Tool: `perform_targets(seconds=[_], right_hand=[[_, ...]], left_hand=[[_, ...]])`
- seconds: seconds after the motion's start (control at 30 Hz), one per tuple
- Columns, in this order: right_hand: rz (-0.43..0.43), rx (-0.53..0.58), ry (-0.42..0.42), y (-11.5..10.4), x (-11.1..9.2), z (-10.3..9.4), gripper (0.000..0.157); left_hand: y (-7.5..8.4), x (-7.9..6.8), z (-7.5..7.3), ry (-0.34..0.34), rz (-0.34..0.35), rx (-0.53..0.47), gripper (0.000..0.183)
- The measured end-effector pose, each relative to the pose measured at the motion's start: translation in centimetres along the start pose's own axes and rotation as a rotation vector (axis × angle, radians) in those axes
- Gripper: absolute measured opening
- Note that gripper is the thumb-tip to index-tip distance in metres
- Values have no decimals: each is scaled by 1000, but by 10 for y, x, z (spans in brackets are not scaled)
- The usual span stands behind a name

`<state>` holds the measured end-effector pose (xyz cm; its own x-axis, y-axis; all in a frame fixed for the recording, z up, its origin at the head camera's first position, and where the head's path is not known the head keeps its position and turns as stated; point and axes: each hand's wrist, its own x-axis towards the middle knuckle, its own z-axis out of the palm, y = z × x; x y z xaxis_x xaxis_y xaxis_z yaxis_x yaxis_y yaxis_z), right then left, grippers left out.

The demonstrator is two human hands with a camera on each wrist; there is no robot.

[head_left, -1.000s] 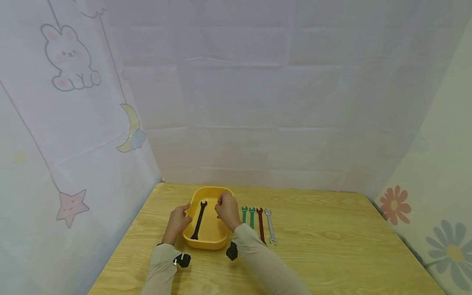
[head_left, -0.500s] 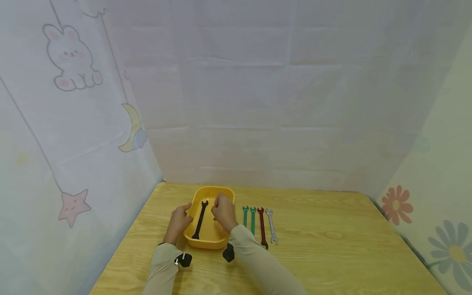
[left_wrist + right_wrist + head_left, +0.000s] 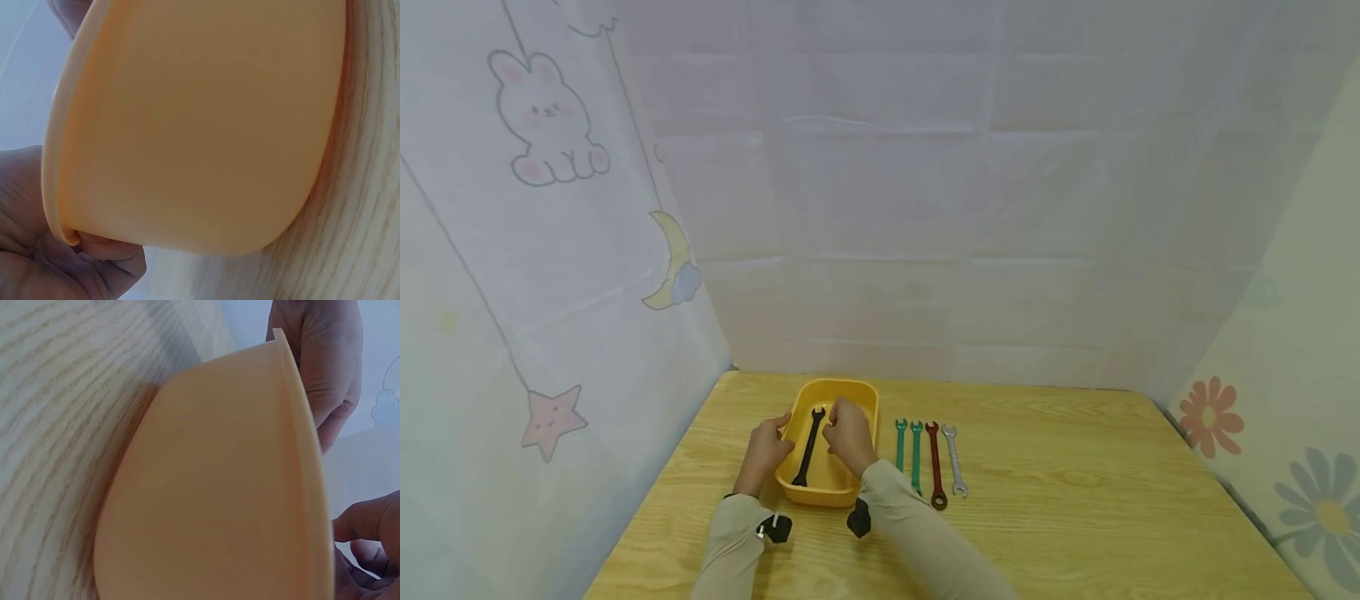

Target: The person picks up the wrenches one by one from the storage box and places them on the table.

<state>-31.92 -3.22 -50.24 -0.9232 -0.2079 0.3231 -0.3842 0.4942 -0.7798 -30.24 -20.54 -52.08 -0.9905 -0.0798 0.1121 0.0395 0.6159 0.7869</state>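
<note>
A yellow plastic tray (image 3: 831,497) stands on the table. My left hand (image 3: 765,457) holds its left side, and in the left wrist view curled fingers (image 3: 115,259) tuck under the rim. Inside the tray lies a black wrench (image 3: 808,447), slanted lengthwise. My right hand (image 3: 850,437) is over the tray's right half, just beside the wrench, its fingers loosely bent. I see nothing held in the right hand (image 3: 372,547); the rim hides part of it in the right wrist view.
Right of the tray, two green wrenches (image 3: 917,457), a red wrench (image 3: 936,464) and a silver wrench (image 3: 955,461) lie side by side on the wooden table (image 3: 1075,500). Printed cloth walls (image 3: 887,208) close the sides and back.
My right hand has moved a little left and toward me over the tray, nearer the black wrench. The red wrench's ring end is now uncovered. My left hand keeps its hold.
</note>
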Motion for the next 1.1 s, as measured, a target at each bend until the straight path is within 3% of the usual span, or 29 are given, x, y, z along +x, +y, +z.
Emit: perform_targets(seconds=[0.2, 0.47, 1.1], right_hand=[[33, -16, -28, 0, -3, 4, 14], [46, -138, -70, -4, 0, 11, 20], [36, -176, -91, -1, -10, 29, 21]], left_hand=[[0, -2, 0, -3, -14, -3, 58], [-1, 2, -1, -1, 10, -8, 58], [-1, 0, -1, 8, 37, -1, 59]])
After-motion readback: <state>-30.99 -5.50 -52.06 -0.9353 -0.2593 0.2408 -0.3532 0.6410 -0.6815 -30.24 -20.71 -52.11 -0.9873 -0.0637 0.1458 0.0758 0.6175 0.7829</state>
